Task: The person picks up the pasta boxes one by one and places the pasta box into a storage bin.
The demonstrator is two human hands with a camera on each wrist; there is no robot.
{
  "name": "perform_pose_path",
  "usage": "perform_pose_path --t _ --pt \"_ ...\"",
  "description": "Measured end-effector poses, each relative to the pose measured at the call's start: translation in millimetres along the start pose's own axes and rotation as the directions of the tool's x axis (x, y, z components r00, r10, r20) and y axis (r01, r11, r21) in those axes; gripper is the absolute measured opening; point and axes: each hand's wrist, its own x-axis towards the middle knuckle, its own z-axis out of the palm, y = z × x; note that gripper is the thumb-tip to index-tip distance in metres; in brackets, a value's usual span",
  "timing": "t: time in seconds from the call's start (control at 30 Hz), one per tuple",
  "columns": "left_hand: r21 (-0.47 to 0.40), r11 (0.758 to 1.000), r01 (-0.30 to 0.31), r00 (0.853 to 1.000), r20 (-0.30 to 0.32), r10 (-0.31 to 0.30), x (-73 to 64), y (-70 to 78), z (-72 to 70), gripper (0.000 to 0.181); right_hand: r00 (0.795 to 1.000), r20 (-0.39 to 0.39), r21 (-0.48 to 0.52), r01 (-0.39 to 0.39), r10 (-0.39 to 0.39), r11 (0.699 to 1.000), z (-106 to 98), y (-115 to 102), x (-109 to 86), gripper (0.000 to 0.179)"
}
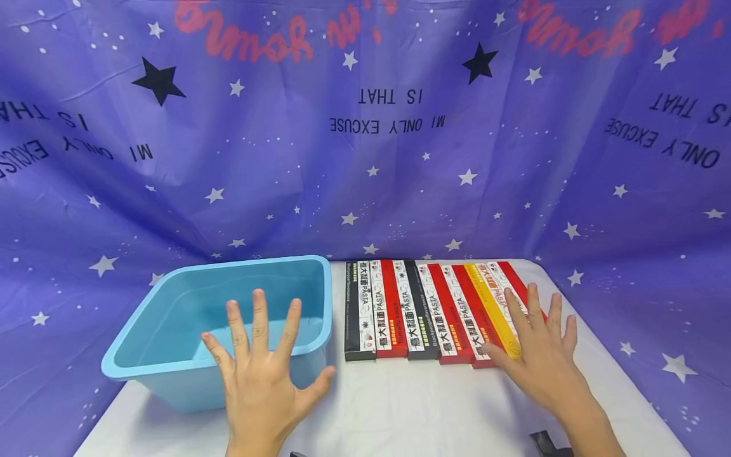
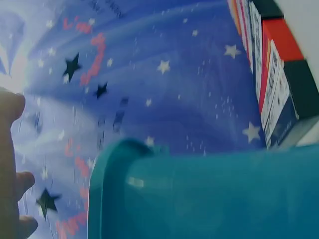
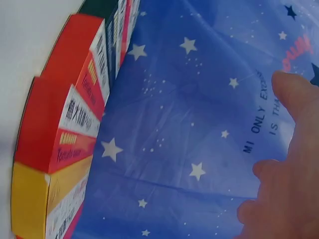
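Observation:
My left hand (image 1: 261, 381) is held up with its fingers spread, overlapping the front wall of a light blue plastic basin (image 1: 188, 387) in the head view. Nothing is in its grasp. To the right, my right hand (image 1: 539, 358) also spreads its fingers, over the right end of a row of pasta boxes; it holds nothing. From the left, the row has a black pasta box (image 1: 352, 311), several red ones such as this red pasta box (image 1: 394, 311), and a yellow pasta box (image 1: 491, 304) near the right thumb. A red box at the far right is partly hidden by the fingers.
Both basin and boxes stand on a white-covered table (image 1: 394, 406). Behind and at the sides hangs a purple curtain (image 1: 302, 165) with stars and lettering. A small black object (image 1: 545, 443) shows beside the right wrist at the bottom edge.

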Motion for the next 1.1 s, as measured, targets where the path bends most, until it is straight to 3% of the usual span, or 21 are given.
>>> perform_pose_path --t 0.1,0.17,0.33,0.4,0.47,0.5,0.57,0.63,0.7,0.77,0.83,0.93,1.0,1.07,1.1 --pt "-0.028 0.993 0.115 0.992 -0.045 -0.116 -6.5 -7.5 -1.5 0.095 1.0 -0.008 -0.004 0.003 -0.003 1.0 0 11 2.1 0.101" --pt "-0.063 0.977 0.205 0.976 -0.066 -0.209 -13.1 -11.2 -0.8 0.095 1.0 0.002 -0.005 -0.004 0.004 1.0 2 18 3.3 0.101" --pt "-0.176 0.9 0.4 0.903 -0.092 -0.419 -29.8 -17.9 6.7 0.093 0.999 0.026 -0.008 -0.032 0.032 0.999 10 35 5.5 0.101" --pt "-0.237 0.866 0.441 0.864 -0.149 -0.481 -34.6 -20.2 11.3 0.089 0.999 0.025 -0.005 -0.038 0.038 0.999 12 41 5.9 0.101" --pt "-0.303 0.835 0.46 0.809 -0.245 -0.535 -37.8 -21.0 15.7 0.084 0.999 0.023 -0.002 -0.04 0.04 0.999 15 45 6.5 0.101" --pt "-0.351 0.811 0.468 0.772 -0.284 -0.568 -39.0 -20.6 17.2 0.082 0.999 0.022 0.0 -0.038 0.038 0.999 16 47 7.0 0.101" --pt "-0.455 0.753 0.475 0.684 -0.348 -0.641 -41.0 -18.1 19.4 0.074 0.999 0.023 0.005 -0.036 0.035 0.999 18 50 8.4 0.101" --pt "-0.57 0.666 0.482 0.596 -0.344 -0.726 -42.6 -13.3 18.5 0.065 0.999 0.023 0.008 -0.032 0.032 0.999 20 53 10.0 0.1" --pt "-0.677 0.572 0.463 0.525 -0.31 -0.792 -43.4 -8.3 16.4 0.063 0.999 0.026 0.015 -0.03 0.03 0.999 22 57 11.3 0.098" --pt "-0.823 0.461 0.332 0.471 -0.279 -0.837 -42.3 -5.0 14.5 0.065 0.999 0.038 0.026 -0.039 0.038 0.999 26 62 12.3 0.097" --pt "-0.93 0.321 0.178 0.418 -0.223 -0.881 -40.1 -2.5 11.5 0.066 0.997 0.058 0.033 -0.058 0.056 0.998 31 69 13.1 0.096" --pt "-0.996 0.065 -0.054 0.322 -0.079 -0.943 -35.3 -2.7 7.3 0.073 0.991 0.097 0.046 -0.097 0.092 0.994 41 80 14.6 0.095" --pt "-0.997 -0.054 -0.06 0.252 0.038 -0.967 -33.4 -4.0 4.1 0.079 0.985 0.127 0.042 -0.121 0.115 0.992 48 87 15.2 0.096" --pt "-0.987 -0.158 -0.026 0.21 0.15 -0.966 -31.1 -7.5 3.0 0.084 0.978 0.16 0.036 -0.142 0.134 0.989 56 94 15.7 0.097" --pt "-0.98 -0.201 0.0 0.203 0.197 -0.959 -30.2 -10.1 3.2 0.082 0.973 0.181 0.032 -0.15 0.142 0.988 59 97 15.7 0.098"
